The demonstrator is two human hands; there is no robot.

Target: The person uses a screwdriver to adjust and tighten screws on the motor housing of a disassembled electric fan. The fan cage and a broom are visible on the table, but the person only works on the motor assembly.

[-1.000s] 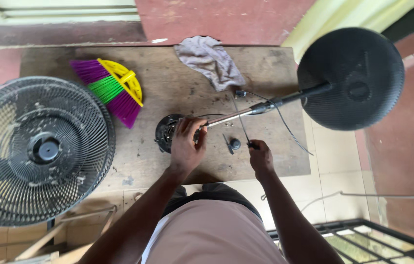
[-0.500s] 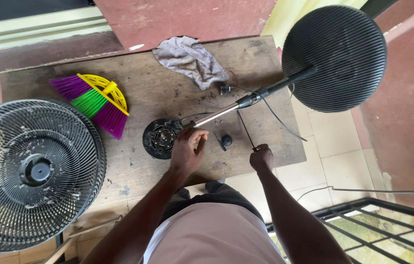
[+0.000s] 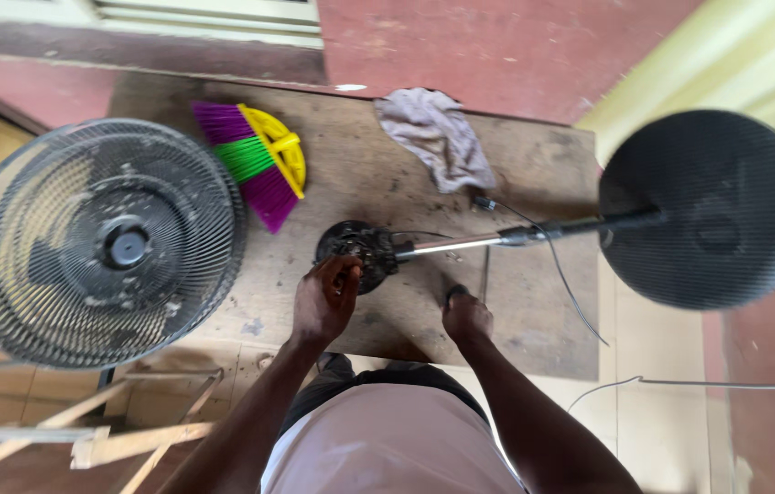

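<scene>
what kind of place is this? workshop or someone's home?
Likely a home porch or yard used as a makeshift repair spot: a rough wooden table on tiled floor, a dismantled fan grille, the stand fan's round base, a small broom.

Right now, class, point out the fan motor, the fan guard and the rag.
fan motor (image 3: pixel 357 252), head view, on its dark round housing.
fan guard (image 3: pixel 99 242), head view, near its centre hub.
rag (image 3: pixel 433 137), head view, on its crumpled middle.

The left hand (image 3: pixel 325 297) covers the near edge of the fan motor (image 3: pixel 357 253), so its grip there cannot be told. Right of the motor, the right hand (image 3: pixel 467 318) hides a small dark part. The whole picture is motion-blurred.
</scene>
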